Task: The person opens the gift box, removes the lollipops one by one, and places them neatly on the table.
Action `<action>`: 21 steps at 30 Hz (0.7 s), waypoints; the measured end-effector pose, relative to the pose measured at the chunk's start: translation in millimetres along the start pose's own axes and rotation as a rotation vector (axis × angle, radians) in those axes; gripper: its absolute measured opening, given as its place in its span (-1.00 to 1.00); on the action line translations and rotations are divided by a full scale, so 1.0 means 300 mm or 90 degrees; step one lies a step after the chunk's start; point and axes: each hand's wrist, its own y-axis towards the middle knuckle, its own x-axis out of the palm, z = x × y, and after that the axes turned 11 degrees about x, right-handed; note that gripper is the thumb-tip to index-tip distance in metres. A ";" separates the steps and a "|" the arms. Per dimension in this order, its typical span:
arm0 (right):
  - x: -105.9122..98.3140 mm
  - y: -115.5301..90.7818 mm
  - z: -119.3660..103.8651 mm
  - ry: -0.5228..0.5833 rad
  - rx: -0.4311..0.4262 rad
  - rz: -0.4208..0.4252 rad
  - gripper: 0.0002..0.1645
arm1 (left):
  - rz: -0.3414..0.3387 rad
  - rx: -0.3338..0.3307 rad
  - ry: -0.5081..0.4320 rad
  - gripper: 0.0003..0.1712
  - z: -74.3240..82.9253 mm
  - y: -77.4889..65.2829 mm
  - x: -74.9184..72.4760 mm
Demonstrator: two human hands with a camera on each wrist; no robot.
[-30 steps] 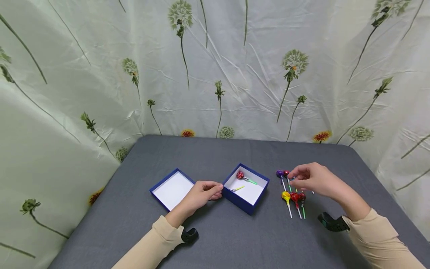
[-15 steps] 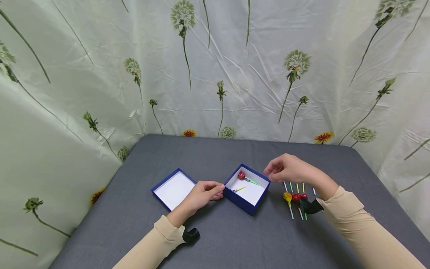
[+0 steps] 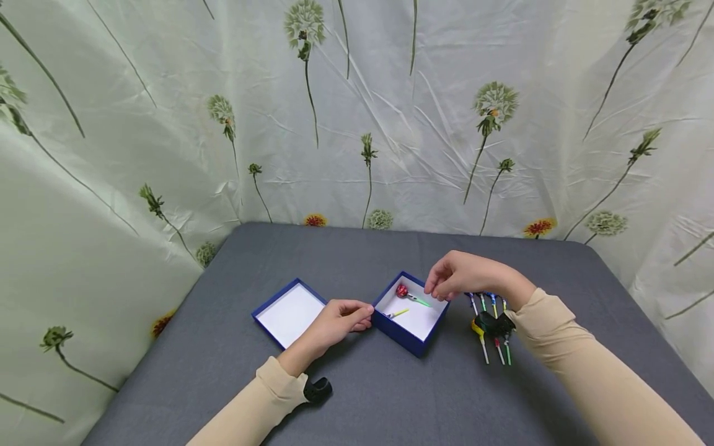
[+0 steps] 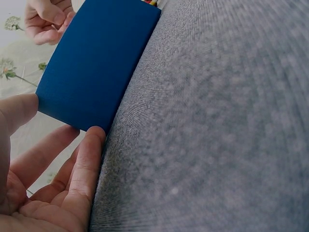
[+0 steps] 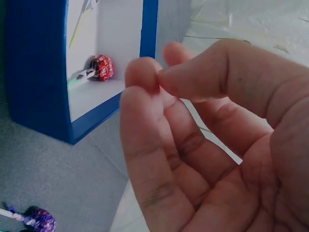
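My left hand [image 3: 341, 316] holds the near left corner of an open blue box [image 3: 403, 334] with a white inside, thumb and fingers on its edges. In the box lie a red-wrapped lollipop [image 3: 401, 290] on a green stick and a yellow stick [image 3: 398, 313], its other end hidden by the wall. Over the box's right edge hangs my right hand [image 3: 463, 275], thumb tip against the curled fingers. I cannot tell whether something small is pinched there. In the right wrist view a purple lollipop [image 5: 39, 220] lies on the table below.
A blue-rimmed white lid [image 3: 290, 313] lies left of the box, inside up. Two rows of lollipops lie to the right, partly covered by the right forearm; a yellow one [image 3: 478, 328] shows. Grey cloth [image 3: 357, 396] covers the table; a flowered curtain [image 3: 357, 111] hangs behind.
My right hand has moved left from above the lollipops to the box's right edge, its thumb and fingers closing together. The left hand stays at the box corner.
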 end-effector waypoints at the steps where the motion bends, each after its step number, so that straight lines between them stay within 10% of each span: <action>1: 0.003 0.007 -0.005 -0.003 0.002 -0.003 -0.83 | 0.000 0.000 -0.002 -0.59 0.000 0.000 0.001; 21: 0.071 0.136 -0.061 -0.074 0.042 -0.072 -0.81 | 0.012 -0.009 0.001 -0.60 0.010 0.000 0.005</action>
